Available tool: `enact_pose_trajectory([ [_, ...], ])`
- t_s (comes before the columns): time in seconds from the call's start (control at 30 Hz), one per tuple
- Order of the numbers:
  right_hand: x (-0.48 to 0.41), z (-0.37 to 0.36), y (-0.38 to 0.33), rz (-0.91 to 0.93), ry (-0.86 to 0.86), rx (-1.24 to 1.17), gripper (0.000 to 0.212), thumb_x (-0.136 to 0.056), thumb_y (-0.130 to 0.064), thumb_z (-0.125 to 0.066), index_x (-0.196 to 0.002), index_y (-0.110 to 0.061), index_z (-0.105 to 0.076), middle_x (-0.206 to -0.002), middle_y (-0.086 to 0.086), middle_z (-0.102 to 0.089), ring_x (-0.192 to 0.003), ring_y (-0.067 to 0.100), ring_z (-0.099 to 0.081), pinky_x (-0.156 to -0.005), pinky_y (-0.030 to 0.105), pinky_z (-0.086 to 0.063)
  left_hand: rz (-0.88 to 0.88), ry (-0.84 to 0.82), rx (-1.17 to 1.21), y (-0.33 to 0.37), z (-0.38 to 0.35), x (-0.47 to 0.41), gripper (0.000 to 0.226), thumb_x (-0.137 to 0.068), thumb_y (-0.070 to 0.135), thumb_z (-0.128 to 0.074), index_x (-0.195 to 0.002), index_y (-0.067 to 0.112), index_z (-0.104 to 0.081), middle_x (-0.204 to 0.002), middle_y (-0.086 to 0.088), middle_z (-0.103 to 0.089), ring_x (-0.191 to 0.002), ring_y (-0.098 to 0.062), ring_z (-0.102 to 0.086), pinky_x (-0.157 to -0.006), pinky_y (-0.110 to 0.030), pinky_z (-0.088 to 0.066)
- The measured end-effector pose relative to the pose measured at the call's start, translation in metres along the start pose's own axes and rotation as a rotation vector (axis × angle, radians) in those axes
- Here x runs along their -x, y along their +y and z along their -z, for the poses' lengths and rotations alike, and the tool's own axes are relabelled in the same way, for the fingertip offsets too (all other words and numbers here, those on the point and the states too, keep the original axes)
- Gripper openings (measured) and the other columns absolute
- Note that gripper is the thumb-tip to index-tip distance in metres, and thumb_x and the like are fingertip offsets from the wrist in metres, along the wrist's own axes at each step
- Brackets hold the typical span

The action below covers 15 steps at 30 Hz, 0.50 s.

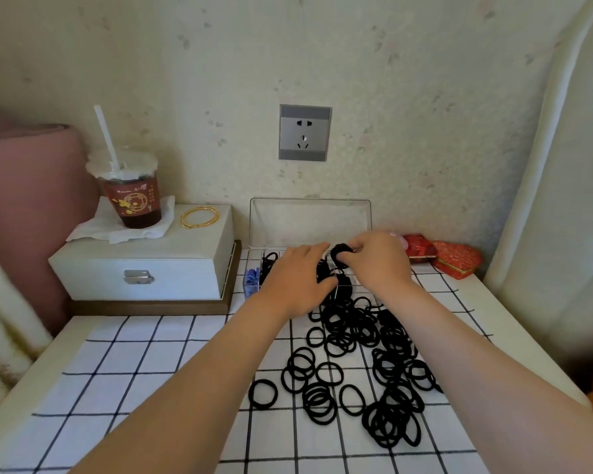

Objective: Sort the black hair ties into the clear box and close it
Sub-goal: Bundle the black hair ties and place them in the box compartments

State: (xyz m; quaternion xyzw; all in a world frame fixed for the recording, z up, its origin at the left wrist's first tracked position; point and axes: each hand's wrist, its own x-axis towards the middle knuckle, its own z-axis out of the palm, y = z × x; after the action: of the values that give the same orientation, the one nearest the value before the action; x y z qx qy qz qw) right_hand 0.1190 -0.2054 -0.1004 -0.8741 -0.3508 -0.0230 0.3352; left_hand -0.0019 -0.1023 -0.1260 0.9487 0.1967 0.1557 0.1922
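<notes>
Nearest, loose black hair ties (367,364) are lying scattered and heaped on the checked cloth (144,357), towards its right side, the heap reaching up to the front edge of the clear box (254,260). Above the box, the left hand (297,278) is resting with fairly straight fingers, gripping nothing I can make out. The right hand (379,260) is pinching a small bunch of ties (343,253) over the box's middle. The box's left compartments are holding blue pieces (252,277) and a few black ties (269,261); its lid (308,220) is standing open against the wall. Left of it, a white case (144,265) is carrying a cup of dark drink (132,196) and gold bangles (199,217).
</notes>
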Motion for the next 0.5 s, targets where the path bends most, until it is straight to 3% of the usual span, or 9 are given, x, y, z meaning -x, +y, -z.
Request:
enact_pose_trajectory([
  [0.17, -0.012, -0.008, -0.007, 0.075, -0.076, 0.444, 0.016, -0.088, -0.032, -0.066, -0.077, -0.021, -0.071, -0.075, -0.002, -0.065, -0.071, 0.018, -0.058, -0.050, 0.025, -0.035, -0.011, 0.014, -0.023, -0.005, -0.008, -0.005, 0.067, -0.095, 0.052, -0.050, -0.153, 0.029, -0.026, -0.154, -0.002, -0.036, -0.143, -0.024, -0.025, -0.117, -0.040, -0.021],
  [0.27, -0.016, -0.016, -0.008, 0.162, -0.168, 0.614, 0.010, -0.087, -0.021, -0.064, -0.089, -0.015, -0.072, -0.092, 0.004, -0.064, -0.089, 0.024, -0.063, -0.059, 0.028, -0.040, -0.042, 0.044, -0.044, -0.005, -0.010, -0.003, 0.059, -0.093, 0.053, -0.049, -0.147, 0.034, -0.033, -0.151, 0.001, -0.038, -0.140, -0.021, -0.026, -0.116, -0.039, -0.021],
  [0.33, -0.019, -0.015, -0.006, 0.188, -0.266, 0.603, 0.013, -0.088, -0.015, -0.060, -0.093, -0.011, -0.071, -0.097, 0.007, -0.063, -0.094, 0.027, -0.061, -0.066, 0.033, -0.048, -0.071, 0.055, -0.085, -0.005, -0.013, -0.001, 0.053, -0.092, 0.056, -0.047, -0.141, 0.038, -0.038, -0.150, 0.002, -0.039, -0.139, -0.020, -0.026, -0.114, -0.040, -0.019],
  [0.4, -0.023, -0.004, -0.003, 0.201, -0.391, 0.442, 0.018, -0.091, -0.014, -0.057, -0.095, -0.011, -0.074, -0.096, 0.010, -0.068, -0.093, 0.030, -0.064, -0.075, 0.037, -0.054, -0.072, 0.044, -0.134, -0.005, -0.014, -0.001, 0.054, -0.092, 0.061, -0.044, -0.140, 0.038, -0.040, -0.152, 0.001, -0.037, -0.142, -0.020, -0.024, -0.115, -0.041, -0.017],
  [0.5, -0.022, 0.018, 0.001, 0.162, -0.453, 0.176, 0.027, -0.098, -0.015, -0.055, -0.120, -0.012, -0.069, -0.121, 0.003, -0.070, -0.114, 0.020, -0.063, -0.093, 0.024, -0.044, -0.051, -0.001, -0.162, -0.004, -0.013, -0.003, 0.057, -0.092, 0.064, -0.042, -0.144, 0.039, -0.039, -0.155, 0.000, -0.032, -0.145, -0.020, -0.018, -0.116, -0.044, -0.015],
])
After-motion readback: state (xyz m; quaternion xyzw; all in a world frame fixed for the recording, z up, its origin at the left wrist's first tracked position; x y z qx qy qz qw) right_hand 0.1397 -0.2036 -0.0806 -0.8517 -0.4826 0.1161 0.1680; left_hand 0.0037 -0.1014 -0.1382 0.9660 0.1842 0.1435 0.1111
